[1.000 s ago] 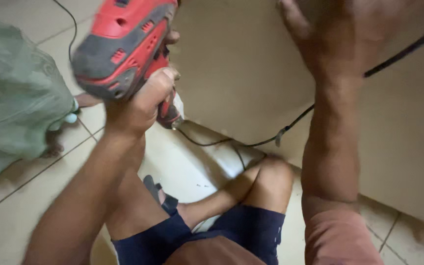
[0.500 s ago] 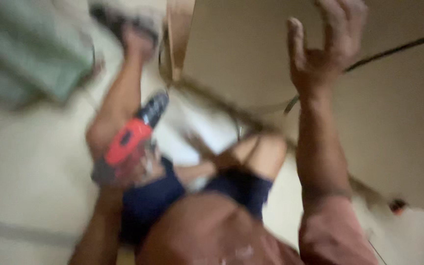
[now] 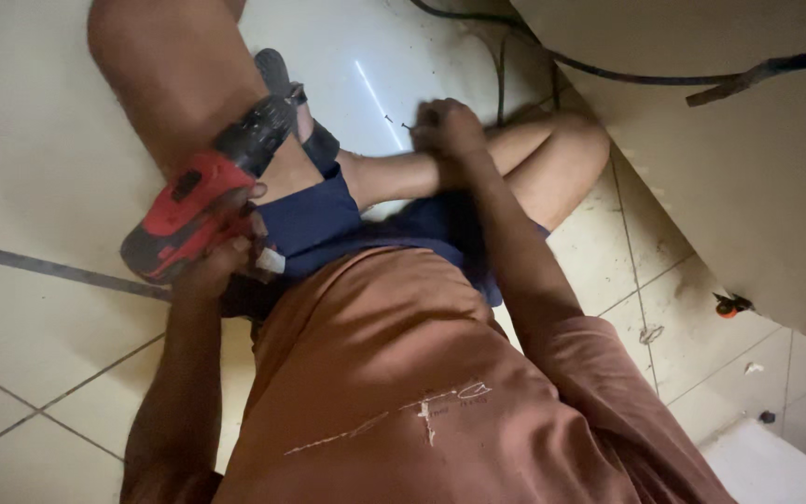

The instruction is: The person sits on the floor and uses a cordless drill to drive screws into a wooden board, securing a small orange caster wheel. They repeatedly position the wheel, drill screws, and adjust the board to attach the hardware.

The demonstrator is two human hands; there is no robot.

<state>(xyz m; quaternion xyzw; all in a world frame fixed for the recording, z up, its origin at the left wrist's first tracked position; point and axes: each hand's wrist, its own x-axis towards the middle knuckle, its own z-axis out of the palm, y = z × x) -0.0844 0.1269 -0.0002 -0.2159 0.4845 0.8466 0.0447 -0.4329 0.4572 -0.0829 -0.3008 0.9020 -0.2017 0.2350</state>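
Over on the left, the left hand [image 3: 221,257] is wrapped tight around the grip of a red and black cordless drill [image 3: 205,203], fingers fully closed on it. The drill rests against the person's left thigh, its black nose pointing up along the bare leg and its red body angled down toward the tiled floor [image 3: 39,177]. A dark grout line crosses the floor just beside the drill's base.

Moving to the middle, the person sits on the floor in dark blue shorts [image 3: 319,219] and a rust-coloured shirt [image 3: 403,373]. A dark sandal [image 3: 282,79] shows past the knee, against the bright patch of tile.

Just right of centre, the right hand [image 3: 448,126] reaches down to the floor between the legs, fingers curled in close together over a few small dark screws [image 3: 394,119] lying on the pale tile. Whether it has hold of one, I cannot tell.

Further right, a black cable [image 3: 627,75] runs across the top edge of a big beige board [image 3: 748,168] that leans over the floor's far right corner. Below the board's lower edge, a small orange-handled tool [image 3: 728,305] lies on the tiles, well apart from both hands.
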